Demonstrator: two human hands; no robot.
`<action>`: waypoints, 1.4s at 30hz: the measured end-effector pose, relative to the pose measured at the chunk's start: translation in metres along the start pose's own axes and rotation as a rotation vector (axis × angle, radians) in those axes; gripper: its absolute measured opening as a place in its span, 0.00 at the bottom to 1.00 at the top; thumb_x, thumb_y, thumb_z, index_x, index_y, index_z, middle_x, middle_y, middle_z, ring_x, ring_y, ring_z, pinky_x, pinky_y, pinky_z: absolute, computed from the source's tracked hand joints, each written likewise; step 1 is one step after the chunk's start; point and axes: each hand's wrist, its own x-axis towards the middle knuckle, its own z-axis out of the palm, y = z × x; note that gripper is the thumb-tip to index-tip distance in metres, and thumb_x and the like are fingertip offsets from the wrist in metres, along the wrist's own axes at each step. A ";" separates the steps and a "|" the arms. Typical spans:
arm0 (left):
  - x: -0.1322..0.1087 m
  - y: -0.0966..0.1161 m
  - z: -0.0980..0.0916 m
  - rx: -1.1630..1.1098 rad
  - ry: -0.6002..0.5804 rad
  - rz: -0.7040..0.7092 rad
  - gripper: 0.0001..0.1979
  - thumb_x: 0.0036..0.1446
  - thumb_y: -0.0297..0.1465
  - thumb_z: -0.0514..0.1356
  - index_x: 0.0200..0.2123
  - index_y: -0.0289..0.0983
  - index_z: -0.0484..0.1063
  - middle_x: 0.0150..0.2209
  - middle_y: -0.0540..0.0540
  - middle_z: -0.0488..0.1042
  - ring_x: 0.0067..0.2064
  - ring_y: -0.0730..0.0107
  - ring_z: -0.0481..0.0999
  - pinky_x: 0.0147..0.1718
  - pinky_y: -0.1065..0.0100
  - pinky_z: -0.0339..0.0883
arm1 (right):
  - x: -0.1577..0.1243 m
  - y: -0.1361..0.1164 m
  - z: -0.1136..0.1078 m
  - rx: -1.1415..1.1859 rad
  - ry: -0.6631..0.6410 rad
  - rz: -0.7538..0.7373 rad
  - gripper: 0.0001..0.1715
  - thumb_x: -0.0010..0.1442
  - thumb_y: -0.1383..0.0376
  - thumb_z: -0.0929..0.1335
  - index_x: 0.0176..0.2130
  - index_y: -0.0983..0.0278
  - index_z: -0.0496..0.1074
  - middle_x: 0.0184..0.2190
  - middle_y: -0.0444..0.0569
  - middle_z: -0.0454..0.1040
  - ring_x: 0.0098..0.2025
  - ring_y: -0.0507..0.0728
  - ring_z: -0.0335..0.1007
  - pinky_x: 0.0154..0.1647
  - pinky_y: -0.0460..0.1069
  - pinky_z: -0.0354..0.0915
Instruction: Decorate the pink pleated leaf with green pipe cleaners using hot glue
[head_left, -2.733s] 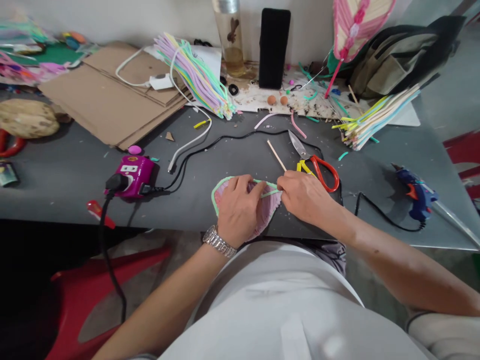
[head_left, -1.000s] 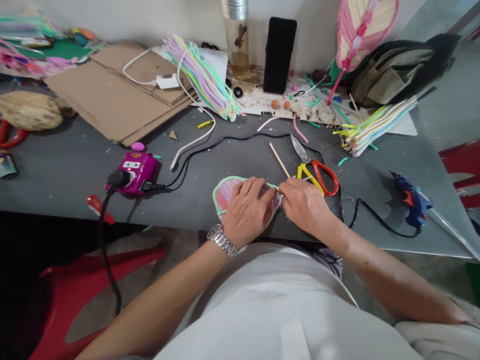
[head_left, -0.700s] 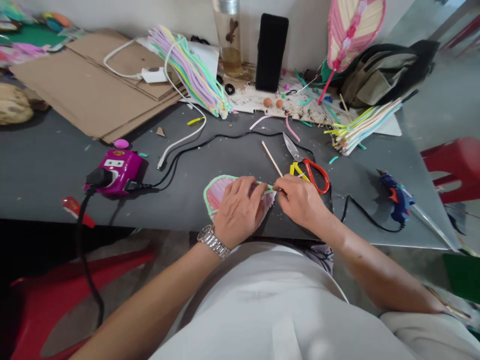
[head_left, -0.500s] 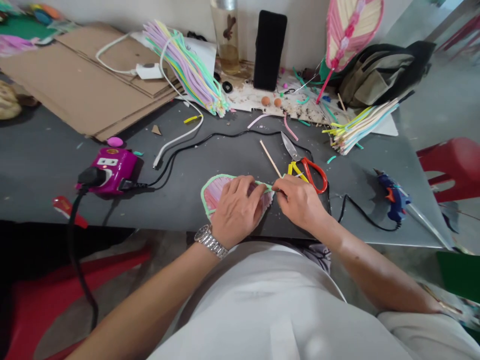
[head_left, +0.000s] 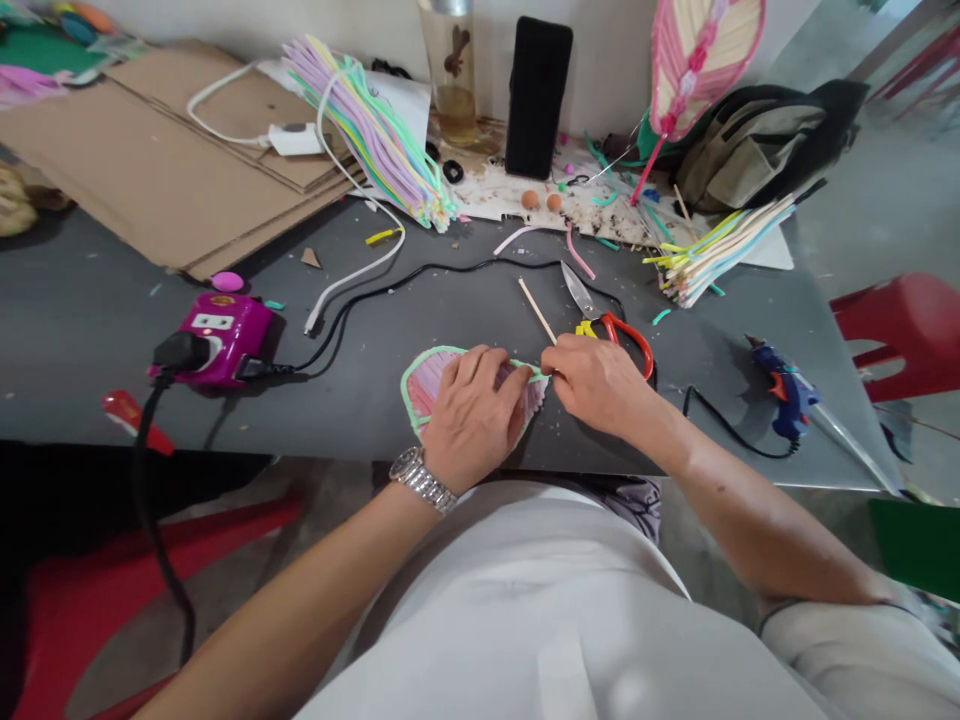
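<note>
A leaf-shaped piece (head_left: 422,385) of pink and lilac pipe cleaners with a mint-green edging lies flat at the table's front edge. My left hand (head_left: 474,400) presses on its middle, the thumb and index finger close together at the green edge. Its underside and much of its face are hidden by that hand. At the pointed right end, my right hand (head_left: 604,385) pinches the end of the green pipe cleaner (head_left: 534,370). Just beyond the right hand are red-handled scissors (head_left: 581,292), something with yellow handles (head_left: 586,328) and a thin pale stick (head_left: 537,310).
A purple power socket block (head_left: 226,340) sits at left, its black cord crossing the table. At right lies a blue glue gun (head_left: 784,385). Pipe cleaner bundles (head_left: 375,140), cardboard sheets (head_left: 172,170), an upright phone (head_left: 538,100) and a finished-looking pink leaf (head_left: 705,60) stand farther back.
My right hand has shifted slightly away from me, covering more of the yellow handles. My left hand stays in place on the leaf-shaped piece.
</note>
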 end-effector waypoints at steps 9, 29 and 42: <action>0.000 0.001 -0.001 -0.031 0.010 -0.021 0.15 0.67 0.29 0.55 0.55 0.39 0.72 0.53 0.35 0.71 0.59 0.47 0.65 0.56 0.45 0.62 | 0.001 0.007 -0.001 0.106 -0.014 -0.004 0.15 0.60 0.75 0.63 0.38 0.64 0.77 0.36 0.49 0.76 0.38 0.55 0.69 0.37 0.49 0.53; 0.001 0.001 -0.003 -0.002 -0.012 -0.024 0.16 0.66 0.28 0.54 0.55 0.40 0.71 0.53 0.36 0.71 0.58 0.47 0.66 0.55 0.45 0.60 | 0.023 0.008 -0.027 0.123 -0.206 0.018 0.16 0.60 0.75 0.63 0.37 0.63 0.79 0.41 0.50 0.80 0.41 0.56 0.72 0.40 0.48 0.57; 0.001 0.001 -0.002 -0.023 0.006 -0.023 0.15 0.65 0.28 0.55 0.53 0.40 0.72 0.52 0.36 0.71 0.58 0.47 0.65 0.55 0.46 0.60 | 0.026 0.017 -0.018 0.211 -0.220 -0.043 0.16 0.56 0.76 0.64 0.37 0.62 0.79 0.38 0.47 0.82 0.42 0.55 0.74 0.43 0.48 0.59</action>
